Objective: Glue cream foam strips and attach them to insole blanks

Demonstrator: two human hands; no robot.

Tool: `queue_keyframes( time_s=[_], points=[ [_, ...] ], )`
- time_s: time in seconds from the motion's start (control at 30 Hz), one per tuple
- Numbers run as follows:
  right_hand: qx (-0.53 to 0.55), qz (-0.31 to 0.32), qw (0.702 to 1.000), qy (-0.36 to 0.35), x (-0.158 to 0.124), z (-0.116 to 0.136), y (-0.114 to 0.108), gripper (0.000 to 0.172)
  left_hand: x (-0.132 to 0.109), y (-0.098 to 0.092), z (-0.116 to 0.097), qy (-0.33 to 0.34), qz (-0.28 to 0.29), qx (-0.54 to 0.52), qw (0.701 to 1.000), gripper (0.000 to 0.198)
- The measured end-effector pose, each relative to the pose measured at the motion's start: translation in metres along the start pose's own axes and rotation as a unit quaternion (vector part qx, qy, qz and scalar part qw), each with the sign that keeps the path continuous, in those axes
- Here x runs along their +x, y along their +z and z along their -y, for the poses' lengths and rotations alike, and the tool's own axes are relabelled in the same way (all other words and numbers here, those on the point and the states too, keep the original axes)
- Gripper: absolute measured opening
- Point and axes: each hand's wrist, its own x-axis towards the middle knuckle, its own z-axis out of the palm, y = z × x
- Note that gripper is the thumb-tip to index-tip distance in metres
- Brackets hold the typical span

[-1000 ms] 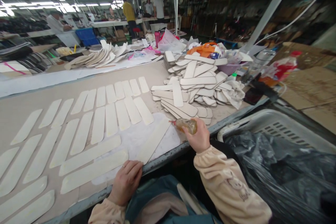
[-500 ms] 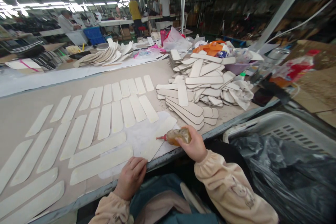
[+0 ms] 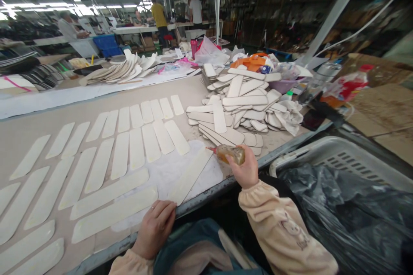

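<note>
Right hand [image 3: 247, 171] is wrapped tight around a small squeeze bottle [image 3: 230, 153] full of amber stuff. The bottle lies nearly sideways, its red nozzle aimed left, right at the far end of a long pale strip [image 3: 192, 174]. I can't tell if the tip actually touches it.

That strip lies at a slant on a white sheet [image 3: 164, 167] at the near edge of the table [image 3: 206, 196]. Left hand [image 3: 156, 225] isn't gripping anything: its fingers are stretched out flat, with the fingertips pressing down on the strip's near end where it meets the table edge.

Left of the sheet there are rows of the same strips [image 3: 129, 146] laid out side by side, two more long ones just below the sheet, and bigger ones running off toward the left corner. Beyond the bottle sits a messy pile of strips [image 3: 235, 103], stacked every which way — it's close to the right hand but not touching it.

Off the right end of the table is a grey plastic basket [image 3: 342, 154] lined with a black bag [image 3: 348, 210]. Way in the back, people stand at other tables under strip lights.
</note>
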Motion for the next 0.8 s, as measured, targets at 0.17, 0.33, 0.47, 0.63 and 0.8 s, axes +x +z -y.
queue_keyframes(
  time_s=[0.17, 0.33, 0.47, 0.63, 0.8],
  points=[
    [0.007, 0.008, 0.999, 0.033, 0.002, -0.004, 0.01, 0.038, 0.0, 0.001, 0.0, -0.005, -0.001, -0.008, 1.0, 0.021],
    [0.0, 0.016, 0.999, 0.043, 0.001, -0.007, 0.009, 0.039, -0.003, 0.002, 0.002, -0.015, 0.009, -0.003, 1.0, 0.02],
    [-0.013, 0.006, 0.999, 0.045, 0.0, -0.009, -0.005, 0.041, -0.003, 0.002, 0.002, -0.012, 0.01, 0.001, 1.0, 0.019],
    [0.002, 0.022, 0.998, 0.055, -0.006, -0.005, -0.02, 0.04, -0.004, 0.003, 0.002, -0.011, 0.003, 0.005, 1.0, 0.019],
    [0.1, 0.131, 0.984, 0.066, -0.023, 0.02, -0.023, 0.039, -0.003, 0.002, -0.001, -0.012, 0.004, 0.009, 1.0, 0.019]
  ],
)
